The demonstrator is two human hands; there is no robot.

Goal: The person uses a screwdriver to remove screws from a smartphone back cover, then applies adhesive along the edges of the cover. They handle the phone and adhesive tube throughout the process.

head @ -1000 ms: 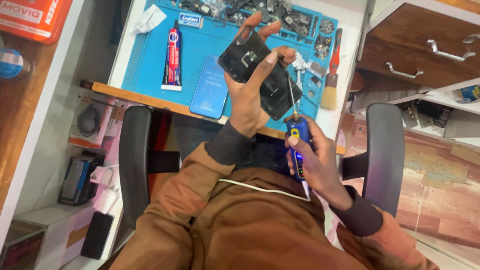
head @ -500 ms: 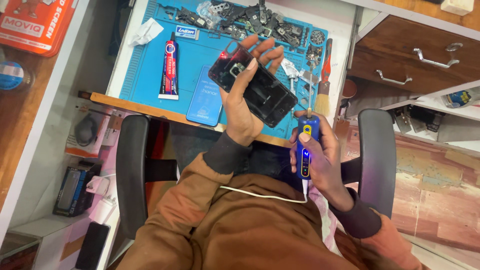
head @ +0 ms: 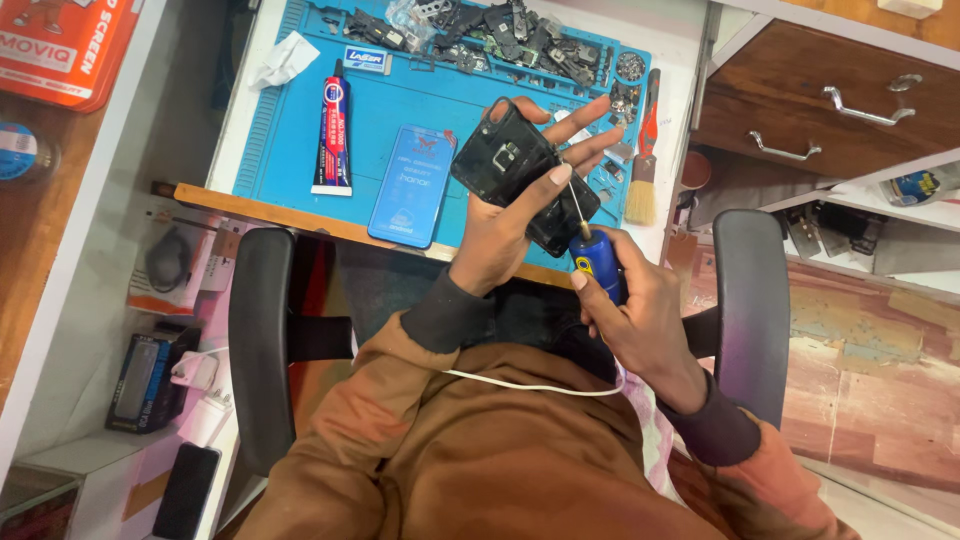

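1. One opened black phone (head: 522, 172), its back cover off and inner parts showing, is held up above the front edge of a blue work mat (head: 400, 110).
2. One left hand (head: 510, 215) holds the phone from beneath. The thumb presses on the phone's near face; the other fingers (head: 590, 130) are spread fairly wide behind and past its far edge, supporting it.
3. One right hand (head: 635, 310) is wrapped closed around a single blue-handled screwdriver (head: 592, 255). The thin metal shaft angles up and its tip meets the right side of the phone.
4. One blue rectangular screen-protector packet (head: 412, 185) lies flat on the mat, just left of the held phone.
5. One tube of adhesive (head: 333, 130), red and black with a dark nozzle, lies lengthwise on the mat, left of the packet.
6. One small brush (head: 643, 150) with a red handle and pale bristles lies at the mat's right edge.
7. A heap of dark phone parts (head: 480, 30), too many and too tangled to count, runs along the mat's far edge.
8. One crumpled white tissue (head: 283, 58) sits at the mat's far left corner.
9. One thin white cable (head: 530, 387) crosses the lap, over brown clothing.
10. Two black chair armrests (head: 258, 340) flank the person, one on each side.
11. Two metal handles show on a wooden drawer unit (head: 830, 90) at the right.
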